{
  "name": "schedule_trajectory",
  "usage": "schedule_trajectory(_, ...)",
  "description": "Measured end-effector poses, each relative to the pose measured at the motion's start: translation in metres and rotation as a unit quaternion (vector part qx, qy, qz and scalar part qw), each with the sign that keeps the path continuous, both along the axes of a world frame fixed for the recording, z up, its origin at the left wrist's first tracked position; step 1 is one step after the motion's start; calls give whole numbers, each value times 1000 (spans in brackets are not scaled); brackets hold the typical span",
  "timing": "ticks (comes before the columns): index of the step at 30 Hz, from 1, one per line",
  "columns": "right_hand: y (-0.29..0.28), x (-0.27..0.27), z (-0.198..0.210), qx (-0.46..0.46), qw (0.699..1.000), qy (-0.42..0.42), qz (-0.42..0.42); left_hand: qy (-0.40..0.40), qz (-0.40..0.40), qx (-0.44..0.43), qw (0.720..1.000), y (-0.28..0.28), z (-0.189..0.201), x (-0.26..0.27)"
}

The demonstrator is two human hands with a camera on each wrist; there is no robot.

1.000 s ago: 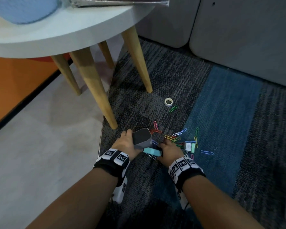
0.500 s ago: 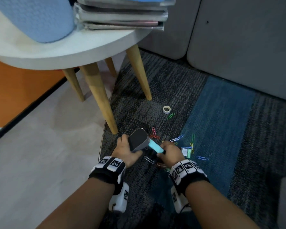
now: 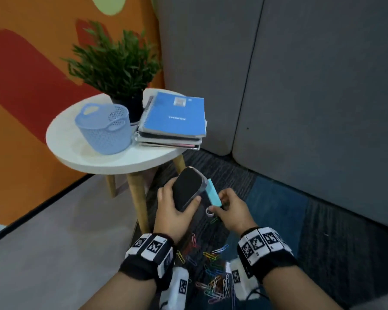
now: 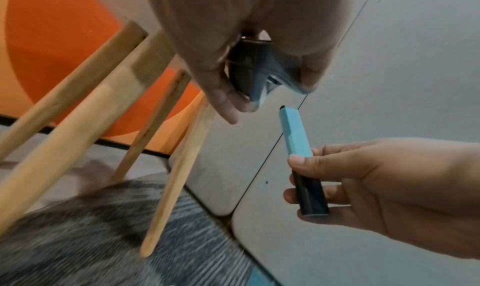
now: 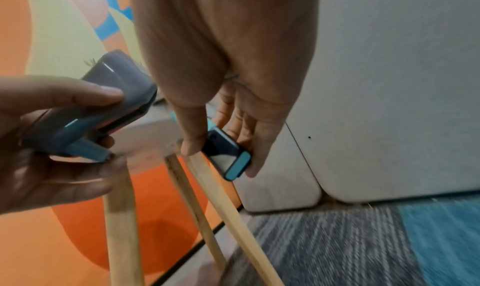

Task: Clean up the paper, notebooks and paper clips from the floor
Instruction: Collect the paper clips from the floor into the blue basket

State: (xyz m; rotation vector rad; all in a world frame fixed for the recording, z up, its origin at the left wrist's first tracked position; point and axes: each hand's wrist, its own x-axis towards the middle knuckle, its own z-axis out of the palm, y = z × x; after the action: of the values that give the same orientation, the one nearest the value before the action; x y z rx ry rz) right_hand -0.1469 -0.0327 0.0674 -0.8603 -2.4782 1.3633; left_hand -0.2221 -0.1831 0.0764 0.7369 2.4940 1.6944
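Observation:
My left hand point(image 3: 177, 206) grips a dark grey stapler-like device point(image 3: 187, 189), seen from below in the left wrist view point(image 4: 253, 72). My right hand point(image 3: 230, 211) pinches a slim teal and black bar point(image 3: 213, 194) between thumb and fingers, its teal end pointing up near the device without touching it point(image 4: 296, 134). Both are held in the air beside the white round table point(image 3: 76, 153). Several coloured paper clips point(image 3: 213, 271) lie scattered on the carpet under my wrists. A stack of notebooks point(image 3: 175, 117) with a blue cover on top rests on the table.
A light blue perforated basket point(image 3: 104, 128) and a potted plant point(image 3: 117, 63) stand on the table. A small tape roll point(image 3: 209, 211) lies on the carpet between my hands. Wooden table legs point(image 3: 139, 198) stand left of my hands. Grey panels point(image 3: 311, 108) close off the right.
Both hands have risen from the carpet with the grey device and the teal bar. My view has tilted up, so the tabletop, basket and notebooks show fully.

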Motion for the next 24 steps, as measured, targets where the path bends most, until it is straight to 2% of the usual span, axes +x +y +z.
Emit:
schedule_trajectory(12, -10, -23, 132, 27, 988, 149, 42, 100, 45, 90, 990, -14, 123, -20)
schedule_trajectory(16, -20, -49, 168, 47, 981, 179, 58, 97, 84, 118, 985, -35, 161, -41)
schedule_trajectory(19, -30, -74, 187, 68, 979, 182, 68, 125, 119, 76, 982, -54, 178, -62)
schedule_trajectory(24, -49, -114, 201, 64, 979, 178, 79, 160, 165, 2, 973, -80, 182, -97)
